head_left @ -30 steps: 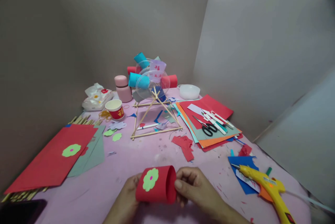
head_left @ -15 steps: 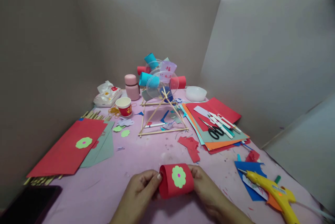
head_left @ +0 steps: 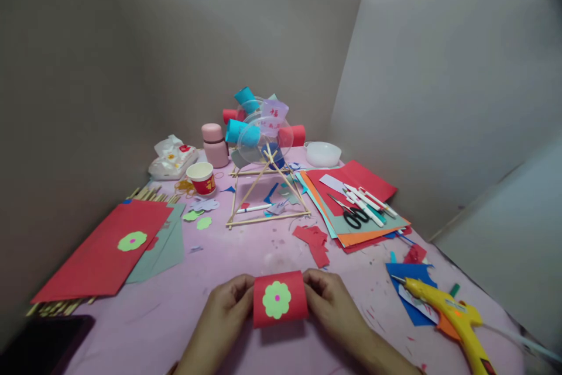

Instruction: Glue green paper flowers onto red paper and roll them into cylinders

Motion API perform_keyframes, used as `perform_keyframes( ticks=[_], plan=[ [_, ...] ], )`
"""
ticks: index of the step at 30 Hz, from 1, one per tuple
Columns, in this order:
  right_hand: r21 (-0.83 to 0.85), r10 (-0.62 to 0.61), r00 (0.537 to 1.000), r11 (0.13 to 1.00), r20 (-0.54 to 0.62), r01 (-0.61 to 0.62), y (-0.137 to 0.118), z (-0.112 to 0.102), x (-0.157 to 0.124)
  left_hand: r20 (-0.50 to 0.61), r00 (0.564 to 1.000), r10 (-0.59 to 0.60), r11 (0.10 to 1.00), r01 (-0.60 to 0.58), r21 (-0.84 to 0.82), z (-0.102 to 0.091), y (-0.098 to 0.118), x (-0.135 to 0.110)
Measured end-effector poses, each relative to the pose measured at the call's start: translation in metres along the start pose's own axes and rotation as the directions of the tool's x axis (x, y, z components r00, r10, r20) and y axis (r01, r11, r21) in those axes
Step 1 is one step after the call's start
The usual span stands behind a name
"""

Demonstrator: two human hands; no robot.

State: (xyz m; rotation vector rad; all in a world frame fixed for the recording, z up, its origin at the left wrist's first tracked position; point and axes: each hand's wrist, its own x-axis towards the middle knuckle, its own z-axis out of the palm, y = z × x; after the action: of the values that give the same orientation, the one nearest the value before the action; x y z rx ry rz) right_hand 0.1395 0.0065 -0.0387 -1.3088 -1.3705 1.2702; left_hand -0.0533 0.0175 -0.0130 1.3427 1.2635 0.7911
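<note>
A red paper cylinder (head_left: pixel 290 306) with a green flower sticker facing me lies sideways between both hands, low over the pink table (head_left: pixel 228 258). My left hand (head_left: pixel 226 308) grips its left end with curled fingers. My right hand (head_left: pixel 329 303) grips its right end the same way. Behind them stands a stick-and-cup wheel model (head_left: pixel 261 147) on a wooden frame.
A yellow glue gun (head_left: pixel 452 313) lies at the right front. Stacked coloured paper with scissors (head_left: pixel 353 217) and pens sits at the right. Red sheets (head_left: pixel 99 255) with a green flower lie left, over wooden sticks. A paper cup (head_left: pixel 201 178), pink bottle (head_left: pixel 215 145) and white bowl (head_left: pixel 324 154) stand at the back.
The red cylinder was turned in my hands, so the flower sticker now faces me squarely, and its open end no longer shows. The view shifted slightly.
</note>
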Motion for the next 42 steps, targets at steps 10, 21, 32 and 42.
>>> perform_keyframes(
  ticks=[10, 21, 32, 42],
  plan=[
    [0.120, 0.097, 0.993, 0.987, 0.072, -0.105, 0.004, 0.002, 0.004, 0.017, 0.999, -0.031, 0.999, 0.032, -0.040, -0.001, -0.001, 0.004],
    [0.357, 0.284, 0.926, 0.862, 0.248, -0.360, 0.007, 0.000, 0.006, 0.000, 1.000, 0.022, 0.987, -0.022, -0.159, 0.000, 0.010, -0.002],
    [0.255, 0.192, 0.971, 0.941, 0.143, -0.224, 0.000, 0.003, 0.006, 0.083, 0.995, -0.063, 0.989, 0.073, -0.125, 0.002, 0.008, -0.004],
    [-0.036, -0.081, 0.997, 0.996, -0.012, 0.081, 0.001, 0.000, 0.003, 0.056, 0.998, 0.011, 0.998, -0.008, -0.068, 0.001, 0.002, 0.002]
  ],
)
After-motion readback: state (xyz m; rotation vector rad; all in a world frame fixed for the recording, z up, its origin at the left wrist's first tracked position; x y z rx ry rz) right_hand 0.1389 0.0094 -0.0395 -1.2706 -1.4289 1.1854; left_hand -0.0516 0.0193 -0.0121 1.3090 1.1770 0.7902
